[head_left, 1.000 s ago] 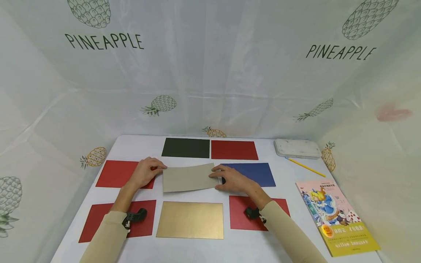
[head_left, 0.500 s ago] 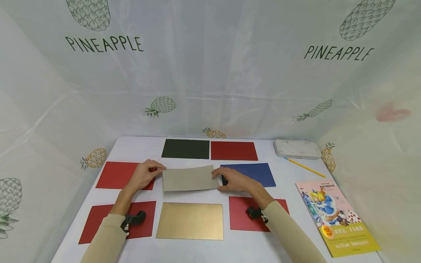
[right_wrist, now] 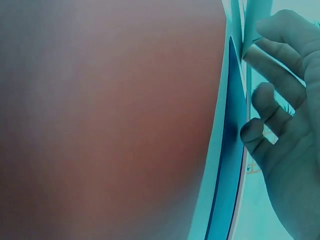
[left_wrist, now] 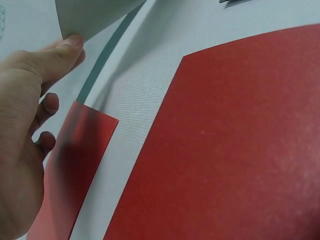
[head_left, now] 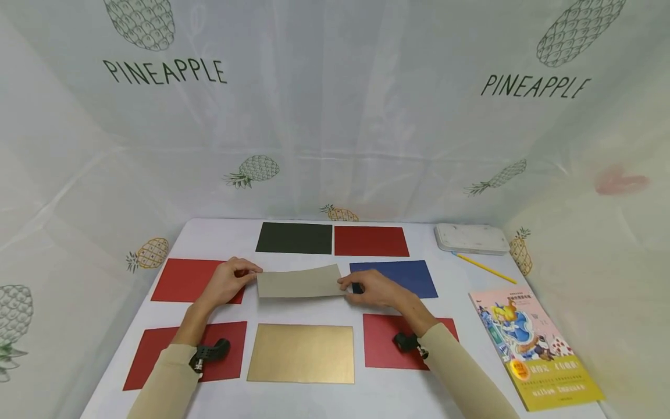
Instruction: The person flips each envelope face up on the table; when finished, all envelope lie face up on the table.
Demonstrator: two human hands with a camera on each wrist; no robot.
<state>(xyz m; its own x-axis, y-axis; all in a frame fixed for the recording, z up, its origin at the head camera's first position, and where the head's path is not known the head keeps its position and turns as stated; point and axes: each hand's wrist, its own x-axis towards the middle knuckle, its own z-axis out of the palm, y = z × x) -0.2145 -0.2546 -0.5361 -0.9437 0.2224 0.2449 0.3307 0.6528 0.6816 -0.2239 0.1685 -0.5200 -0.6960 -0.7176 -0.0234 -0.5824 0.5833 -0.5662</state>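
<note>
A beige card [head_left: 300, 283], slightly bowed, is held up between both hands at the middle of the table in the head view. My left hand [head_left: 226, 282] pinches its left edge. In the left wrist view, the thumb presses the card's corner [left_wrist: 90, 20] while the other fingers curl below. My right hand [head_left: 374, 288] pinches the card's right edge; the right wrist view shows the thumb and forefinger meeting at it. Below the card lies a gold card [head_left: 300, 354]. Partly under the left hand is a red card [head_left: 180, 279], and a blue card [head_left: 405, 276] lies beyond the right hand.
A dark green card [head_left: 294, 238] and a red card [head_left: 371, 240] lie at the back. Two more red cards, a left one [head_left: 225, 343] and a right one [head_left: 379, 343], sit beneath the forearms. A pencil case [head_left: 471, 238], yellow pencil [head_left: 487, 267] and picture book [head_left: 534, 349] occupy the right side.
The beige card has tilted, so its face looks narrower and its near edge sits higher. My right-hand fingers have closed in on its right edge. The left hand keeps its pinch.
</note>
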